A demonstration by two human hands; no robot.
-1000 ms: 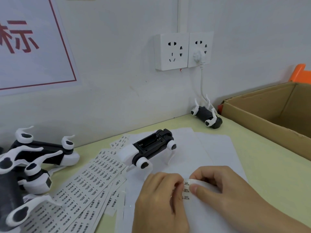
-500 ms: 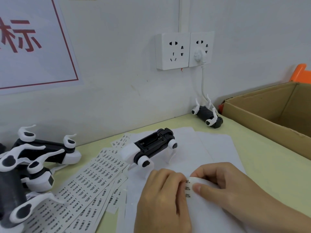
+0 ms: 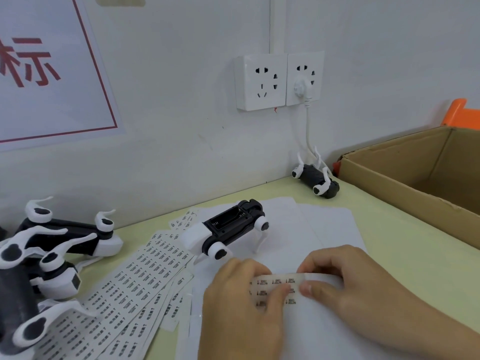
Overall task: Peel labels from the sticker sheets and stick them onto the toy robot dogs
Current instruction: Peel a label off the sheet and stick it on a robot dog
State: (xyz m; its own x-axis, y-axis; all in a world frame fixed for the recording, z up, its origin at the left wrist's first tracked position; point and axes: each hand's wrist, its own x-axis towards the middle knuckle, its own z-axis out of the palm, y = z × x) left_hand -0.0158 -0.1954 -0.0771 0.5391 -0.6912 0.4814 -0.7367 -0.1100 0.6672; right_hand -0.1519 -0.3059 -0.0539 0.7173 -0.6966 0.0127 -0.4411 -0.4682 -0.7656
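**Both hands on a sticker sheet, toy dogs waiting behind**

Nearest the camera, the left hand [image 3: 241, 305] and the right hand [image 3: 345, 279] meet over a small sticker sheet [image 3: 275, 289] printed with rows of dark labels. The right hand's thumb and curled fingers pinch the sheet's curled upper right edge; the left hand's fingers curl onto its left part, the thumb lying across the printed rows. Whether a single label is lifted cannot be made out. The sheet lies over plain white paper [image 3: 319, 229] spread on the pale yellow-green table [image 3: 405, 245].

To the left, a fan of longer label sheets [image 3: 124, 294] overlaps on the table, reaching from the lower edge up toward the middle.

Just beyond the hands, a black-and-white toy robot dog [image 3: 228, 229] stands on the white paper, its open black compartment facing up, head end toward the left. It is near the hands but not touching them.

At the far left, a cluster of toy dogs [image 3: 52, 245] lies piled together, white legs sticking upward, partly on the label sheets.

Further back on the right, an open cardboard box [image 3: 405, 178] sits on the table, with something orange [image 3: 459, 113] behind it. Beside the box's left corner, against the wall, another toy dog [image 3: 315, 179] lies on its back.

On the wall, a double socket [image 3: 278, 81] holds a white plug with a cable hanging down, and a red-bordered sign [image 3: 52, 68] hangs at upper left.
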